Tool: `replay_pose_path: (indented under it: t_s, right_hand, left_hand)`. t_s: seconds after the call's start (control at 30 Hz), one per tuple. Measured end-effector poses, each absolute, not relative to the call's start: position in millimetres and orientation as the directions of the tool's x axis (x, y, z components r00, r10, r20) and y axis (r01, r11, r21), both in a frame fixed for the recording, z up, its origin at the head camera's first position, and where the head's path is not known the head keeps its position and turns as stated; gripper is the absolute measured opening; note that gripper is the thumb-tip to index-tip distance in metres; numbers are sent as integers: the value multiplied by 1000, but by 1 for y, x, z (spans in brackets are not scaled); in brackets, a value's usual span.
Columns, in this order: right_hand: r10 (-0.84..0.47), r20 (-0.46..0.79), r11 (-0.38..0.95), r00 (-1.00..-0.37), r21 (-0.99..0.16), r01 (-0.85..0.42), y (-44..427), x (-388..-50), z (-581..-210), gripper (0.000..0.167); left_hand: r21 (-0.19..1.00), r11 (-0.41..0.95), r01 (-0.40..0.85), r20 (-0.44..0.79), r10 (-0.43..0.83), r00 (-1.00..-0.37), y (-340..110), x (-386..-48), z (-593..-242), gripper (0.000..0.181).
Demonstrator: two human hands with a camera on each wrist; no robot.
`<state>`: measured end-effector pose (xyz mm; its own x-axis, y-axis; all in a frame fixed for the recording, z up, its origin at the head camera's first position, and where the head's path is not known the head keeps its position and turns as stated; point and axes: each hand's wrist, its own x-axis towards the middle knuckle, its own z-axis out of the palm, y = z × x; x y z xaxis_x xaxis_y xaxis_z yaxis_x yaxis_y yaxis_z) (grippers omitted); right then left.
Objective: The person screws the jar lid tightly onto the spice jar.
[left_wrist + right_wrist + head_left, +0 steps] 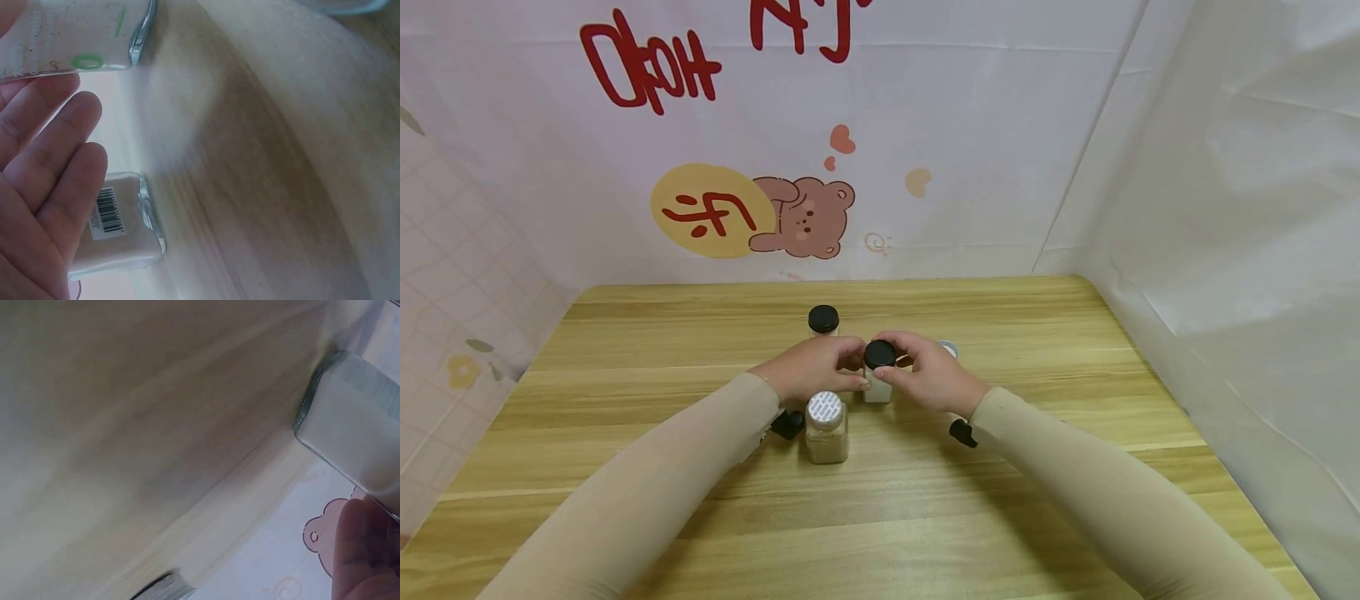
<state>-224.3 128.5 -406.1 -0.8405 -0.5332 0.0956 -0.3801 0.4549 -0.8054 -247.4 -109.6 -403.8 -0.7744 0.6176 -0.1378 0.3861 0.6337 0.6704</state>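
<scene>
A small clear jar (pixel 877 392) with a black lid (pixel 880 354) and pale contents stands upright between both hands. The left hand (pixel 812 368) grips it from the left, thumb in front. From the right, the right hand (pixel 934 375) pinches it around the lid and neck, thumb in front and index finger behind. In the left wrist view the left hand (pixel 47 169) has its fingers along the jar (pixel 81 37), which bears green print. The right wrist view shows the jar's glass body (pixel 353 425) above the fingers of the right hand (pixel 369 556).
A jar of tan powder with a patterned silvery top (pixel 826 408) stands in front of the left hand. Behind that hand is another black-lidded jar (pixel 823 319). A pale round rim (pixel 950 347) shows behind the right hand. Printed sheets (pixel 985 167) surround the table.
</scene>
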Motion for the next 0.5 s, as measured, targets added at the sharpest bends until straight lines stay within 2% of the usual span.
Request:
replay_pose_path:
  t_s: [0.5]
  right_hand:
    - [-491,92,458,-866,-819,-347,126,-221,-410,38]
  left_hand:
    - [672,636,380,-137,611,-780,-109,-247,-406,22]
